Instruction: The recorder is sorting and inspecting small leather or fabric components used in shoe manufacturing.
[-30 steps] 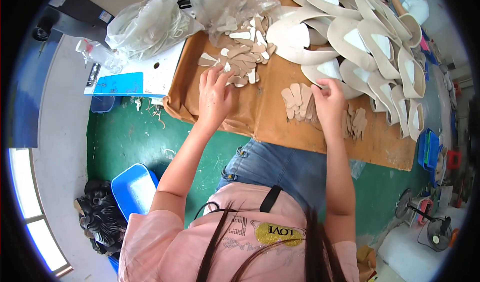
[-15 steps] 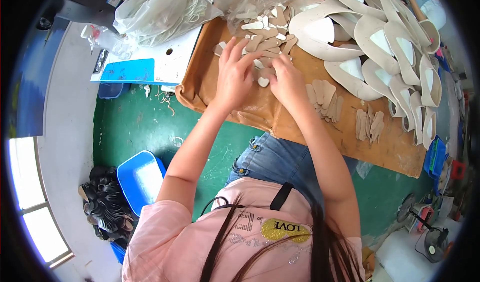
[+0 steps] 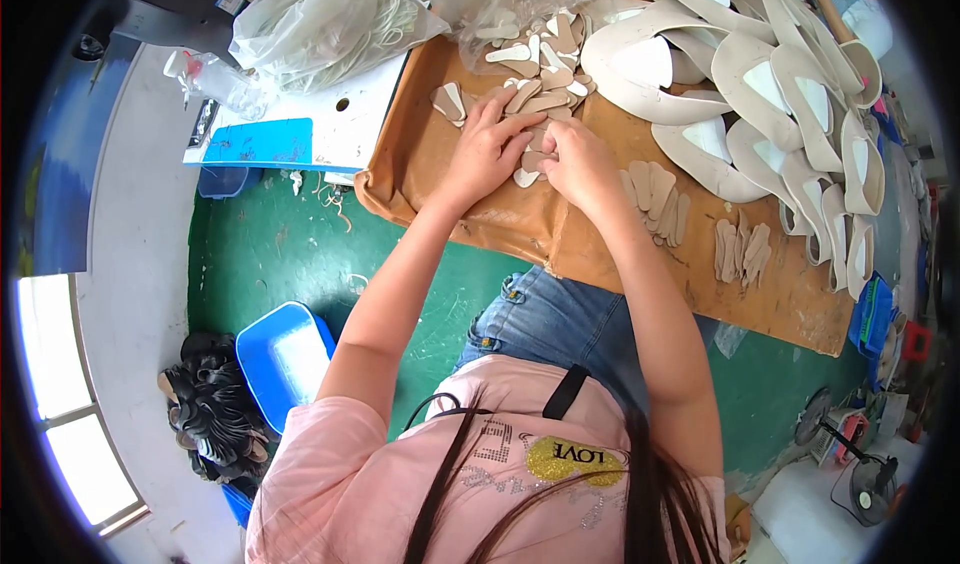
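1. Head view, change: the right hand has left the fanned stack, now at its 4 o'clock, and joined the left hand at the loose pile, 12 o'clock; both now work there.
2. Left fingers spread over pieces; right fingers curl at a small brown piece, grip unclear.
3. Pieces: flat, matte, rounded strips, some white-faced. Curved beige shapes, white-patched, at 2 o'clock; creased tan cover beneath.

The brown-covered tabletop had room at its front-right corner, but overlapping curved beige pieces hogged the back right.
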Tool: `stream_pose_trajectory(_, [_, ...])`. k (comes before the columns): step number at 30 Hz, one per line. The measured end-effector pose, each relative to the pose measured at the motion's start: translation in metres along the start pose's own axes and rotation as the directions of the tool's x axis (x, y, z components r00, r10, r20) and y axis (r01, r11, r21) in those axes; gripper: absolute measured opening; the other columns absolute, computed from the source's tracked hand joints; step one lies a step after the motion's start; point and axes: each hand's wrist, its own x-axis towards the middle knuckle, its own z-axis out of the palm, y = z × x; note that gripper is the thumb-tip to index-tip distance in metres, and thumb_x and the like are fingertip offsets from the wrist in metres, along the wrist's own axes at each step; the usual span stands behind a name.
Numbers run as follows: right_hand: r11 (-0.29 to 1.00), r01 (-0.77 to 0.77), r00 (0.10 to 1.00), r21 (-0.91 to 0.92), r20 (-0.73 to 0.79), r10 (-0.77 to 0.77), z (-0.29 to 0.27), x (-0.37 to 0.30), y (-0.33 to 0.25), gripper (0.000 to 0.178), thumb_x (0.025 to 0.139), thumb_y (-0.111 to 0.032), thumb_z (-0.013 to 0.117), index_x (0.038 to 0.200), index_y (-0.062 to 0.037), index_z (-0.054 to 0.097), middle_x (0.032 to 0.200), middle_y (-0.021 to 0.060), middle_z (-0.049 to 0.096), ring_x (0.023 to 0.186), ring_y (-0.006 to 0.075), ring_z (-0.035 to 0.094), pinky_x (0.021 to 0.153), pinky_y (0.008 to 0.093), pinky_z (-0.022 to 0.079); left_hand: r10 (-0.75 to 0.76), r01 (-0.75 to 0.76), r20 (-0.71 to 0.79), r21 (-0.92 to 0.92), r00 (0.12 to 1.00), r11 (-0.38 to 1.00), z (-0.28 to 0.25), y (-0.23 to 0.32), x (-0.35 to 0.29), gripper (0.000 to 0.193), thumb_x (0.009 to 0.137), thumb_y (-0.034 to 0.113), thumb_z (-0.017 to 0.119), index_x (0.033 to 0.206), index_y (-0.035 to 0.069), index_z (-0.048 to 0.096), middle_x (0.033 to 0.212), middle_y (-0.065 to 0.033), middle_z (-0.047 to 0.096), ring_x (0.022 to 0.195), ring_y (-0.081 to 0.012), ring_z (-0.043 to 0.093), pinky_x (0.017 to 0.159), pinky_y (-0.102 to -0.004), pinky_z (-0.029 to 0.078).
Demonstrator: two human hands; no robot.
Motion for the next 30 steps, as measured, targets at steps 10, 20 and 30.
stream_pose_trajectory(10, [0.994, 0.053, 0.997, -0.097, -0.055, -0.059, 0.001, -0.004, -0.006, 0.017, 0.063, -0.008, 0.065, 0.067, -0.005, 0.049, 0.079, 0.0082, 0.047, 0.077, 0.0272, 0.052, 0.065, 0.0374, 0.043, -0.032, 0.032, 0.032, -0.011, 0.999, 0.999, -0.002, 0.003, 0.001, 0.027, 0.075, 0.012, 0.056, 0.101, 0.016, 0.061, 0.121, -0.0139, 0.041, 0.113, -0.032, 0.035, 0.094, -0.0386, 0.031])
stream_pose_trajectory(20, [0.484, -0.173, 0.97, 0.858, 0.062, 0.237, -0.032, -0.064, -0.016, 0.013, 0.076, 0.0, 0.057, 0.082, -0.0041, 0.046, 0.07, -0.0021, 0.047, 0.059, 0.0025, 0.043, 0.049, 0.0174, 0.035, -0.144, 0.064, -0.267, -0.286, 0.953, 0.956, -0.01, 0.04, -0.016, 0.011, 0.077, 0.01, 0.057, 0.079, 0.0, 0.059, 0.075, -0.0066, 0.057, 0.071, -0.0191, 0.05, 0.066, -0.0273, 0.041])
stream_pose_trajectory(30, [0.624, -0.106, 0.993, 0.774, 0.051, 0.105, -0.048, -0.083, -0.016, 0.012, 0.079, -0.001, 0.054, 0.089, -0.0015, 0.048, 0.073, -0.0009, 0.048, 0.061, 0.0045, 0.046, 0.056, 0.0174, 0.039, -0.353, 0.498, 0.404, -0.833, 0.844, 0.239, -0.018, 0.098, -0.03, 0.02, 0.082, 0.014, 0.056, 0.065, 0.006, 0.05, 0.058, 0.0015, 0.051, 0.054, -0.0046, 0.05, 0.049, -0.0181, 0.039])
